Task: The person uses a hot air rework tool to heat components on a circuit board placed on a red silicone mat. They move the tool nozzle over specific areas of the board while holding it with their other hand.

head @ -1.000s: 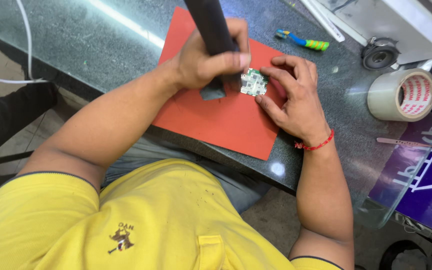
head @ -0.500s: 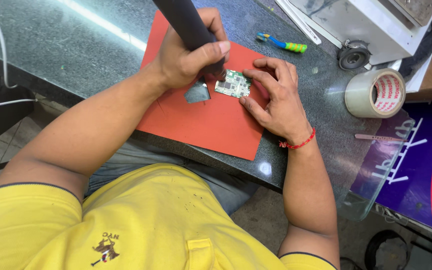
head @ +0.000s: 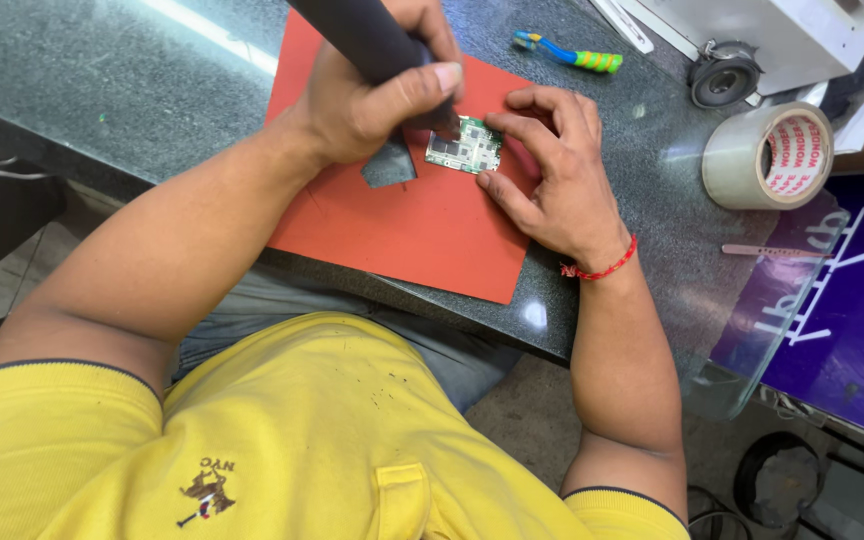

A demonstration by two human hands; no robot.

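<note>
A small green circuit board (head: 464, 147) lies on a red-orange mat (head: 422, 225) on the dark stone counter (head: 112, 90). My left hand (head: 377, 95) grips a thick black tool handle (head: 357, 35), whose tip points down at the board's left end. My right hand (head: 552, 175) rests on the mat, its fingertips touching the board's right edge and holding it in place. A red thread band circles my right wrist. A small dark grey patch (head: 389, 165) lies on the mat just left of the board.
A roll of clear tape (head: 767, 155) stands at the right on the counter. A blue and green toothbrush (head: 567, 52) lies beyond the mat. A white machine (head: 772, 35) sits at the top right. A blue and red sign (head: 842, 300) leans at the right.
The view has shifted slightly down and left across the frames. Both hands stay on the tool and the board, and my right fingers have closed in a little on the board.
</note>
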